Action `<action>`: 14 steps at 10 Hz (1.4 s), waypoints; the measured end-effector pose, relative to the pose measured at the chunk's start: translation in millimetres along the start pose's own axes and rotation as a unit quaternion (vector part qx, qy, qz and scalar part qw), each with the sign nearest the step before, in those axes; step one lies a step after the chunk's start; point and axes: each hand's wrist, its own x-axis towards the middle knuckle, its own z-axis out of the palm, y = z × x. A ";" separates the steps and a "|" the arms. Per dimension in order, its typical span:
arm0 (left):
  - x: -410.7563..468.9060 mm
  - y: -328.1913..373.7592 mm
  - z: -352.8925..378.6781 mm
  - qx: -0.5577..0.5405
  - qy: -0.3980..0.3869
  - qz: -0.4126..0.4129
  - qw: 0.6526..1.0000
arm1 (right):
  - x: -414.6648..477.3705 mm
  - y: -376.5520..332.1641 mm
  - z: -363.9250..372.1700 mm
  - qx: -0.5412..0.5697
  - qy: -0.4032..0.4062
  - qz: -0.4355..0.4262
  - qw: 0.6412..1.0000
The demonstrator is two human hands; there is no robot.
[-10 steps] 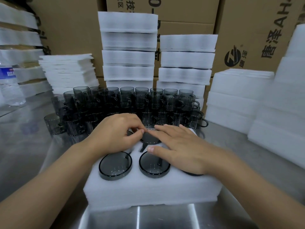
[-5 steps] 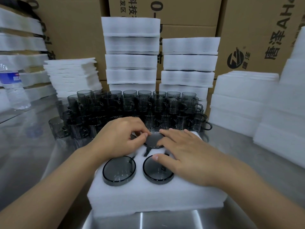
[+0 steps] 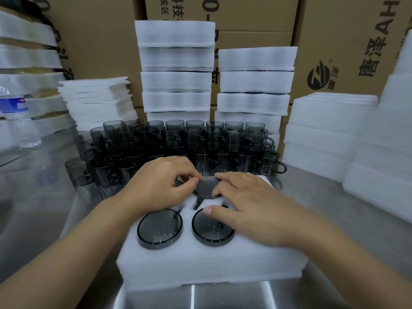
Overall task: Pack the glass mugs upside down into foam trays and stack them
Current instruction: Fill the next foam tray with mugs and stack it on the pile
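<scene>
Pinching unchanged vs 0.5 s ago: left hand (image 3: 160,184) curled, thumb on rim of upside-down mug (image 3: 207,188) in foam tray (image 3: 211,262) back row. Right hand (image 3: 252,206) flat, fingertips resting on it. Loose mugs (image 3: 178,141) crowd just behind; packed stacks (image 3: 176,81) beyond.

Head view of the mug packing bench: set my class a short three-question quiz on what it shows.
1. True or false: the two near mugs in the foam tray sit base up.
2. The water bottle stands: A far left; B far right; C in the tray.
3. Which hand pinches the rim of the far mug: left hand or right hand?
Key: 1 true; 2 A; 3 left.
</scene>
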 end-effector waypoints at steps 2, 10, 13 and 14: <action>0.1 0.2 -0.2 -0.004 -0.005 -0.007 1.000 | -0.2 0.7 -0.5 0.006 -0.011 0.001 1.000; 1.5 -4.8 1.8 -0.020 -0.004 -0.026 0.999 | 14.6 14.5 7.1 0.013 0.016 0.111 0.994; -5.5 -5.8 0.0 -0.046 0.051 -0.049 0.996 | 13.0 14.4 7.2 0.052 0.048 0.103 0.992; -6.5 -5.9 -0.6 -0.019 0.061 -0.034 0.997 | 12.7 15.3 7.6 0.042 0.029 0.102 0.993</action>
